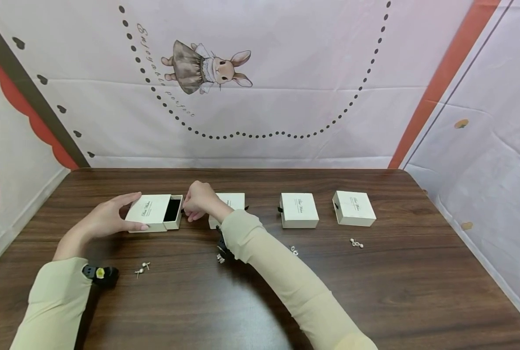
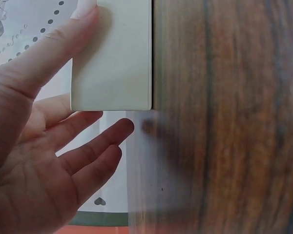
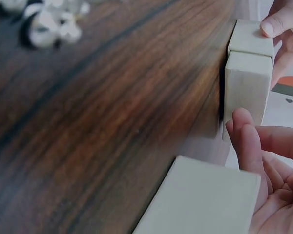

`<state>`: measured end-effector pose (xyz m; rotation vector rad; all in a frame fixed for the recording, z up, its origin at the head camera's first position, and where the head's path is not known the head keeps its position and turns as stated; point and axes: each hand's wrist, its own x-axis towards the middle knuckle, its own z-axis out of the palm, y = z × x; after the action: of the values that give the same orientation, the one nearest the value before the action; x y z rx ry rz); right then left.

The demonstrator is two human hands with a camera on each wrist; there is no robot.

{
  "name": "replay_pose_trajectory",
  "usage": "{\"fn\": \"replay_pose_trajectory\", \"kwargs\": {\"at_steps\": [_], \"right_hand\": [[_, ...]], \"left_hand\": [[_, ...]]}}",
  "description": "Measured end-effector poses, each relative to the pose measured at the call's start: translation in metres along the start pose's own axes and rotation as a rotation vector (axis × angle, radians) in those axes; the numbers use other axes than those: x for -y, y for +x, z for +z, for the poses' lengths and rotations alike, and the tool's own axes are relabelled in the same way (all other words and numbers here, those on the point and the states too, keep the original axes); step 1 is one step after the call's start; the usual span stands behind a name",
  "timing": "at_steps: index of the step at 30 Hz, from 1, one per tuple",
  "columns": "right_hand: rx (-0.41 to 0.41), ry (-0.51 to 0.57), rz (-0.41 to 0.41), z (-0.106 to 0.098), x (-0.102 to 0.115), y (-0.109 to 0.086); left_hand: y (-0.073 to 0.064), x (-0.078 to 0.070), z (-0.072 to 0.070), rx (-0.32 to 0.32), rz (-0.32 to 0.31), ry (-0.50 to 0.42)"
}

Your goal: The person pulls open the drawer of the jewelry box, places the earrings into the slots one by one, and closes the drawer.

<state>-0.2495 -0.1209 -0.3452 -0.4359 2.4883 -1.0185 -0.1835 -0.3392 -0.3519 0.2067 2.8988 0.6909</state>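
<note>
My left hand grips the sleeve of the leftmost white jewelry box, thumb on the near side and fingers at the far side. In the left wrist view, the thumb presses the box's pale side, and the other fingers spread below it. The box's drawer sticks partway out to the right and shows a black lining. At the drawer's outer end, my right hand pinches its small dark pull tab, mostly hidden by the fingers. The right wrist view shows these fingers right at the drawer's end.
A second white box stands partly behind the right hand. Two more boxes stand to the right. Small earrings lie in front: a pair at left, others further right. A printed cloth hangs behind the table.
</note>
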Motion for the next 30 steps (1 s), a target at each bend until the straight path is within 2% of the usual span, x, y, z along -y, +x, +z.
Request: {"fn": "replay_pose_trajectory", "kwargs": {"at_steps": [3, 7, 11, 15, 24, 30], "right_hand": [[0.003, -0.023, -0.009, -0.003, -0.002, -0.002], [0.012, -0.114, -0.026, -0.007, -0.003, -0.003], [0.014, -0.178, -0.007, -0.011, -0.004, -0.003], [0.028, -0.175, 0.023, -0.013, -0.006, -0.001], [0.024, -0.170, 0.009, -0.015, -0.012, -0.002], [-0.019, -0.113, -0.064, -0.025, -0.014, -0.013]], "left_hand": [[0.000, 0.000, 0.000, 0.001, 0.000, 0.007], [0.000, 0.000, 0.000, 0.003, -0.002, 0.018], [-0.001, 0.000, -0.001, 0.004, -0.006, 0.022], [-0.002, 0.002, -0.001, 0.008, -0.006, 0.022], [-0.002, 0.003, -0.001, 0.022, -0.017, 0.015], [-0.001, 0.000, -0.003, 0.032, -0.012, 0.018]]}}
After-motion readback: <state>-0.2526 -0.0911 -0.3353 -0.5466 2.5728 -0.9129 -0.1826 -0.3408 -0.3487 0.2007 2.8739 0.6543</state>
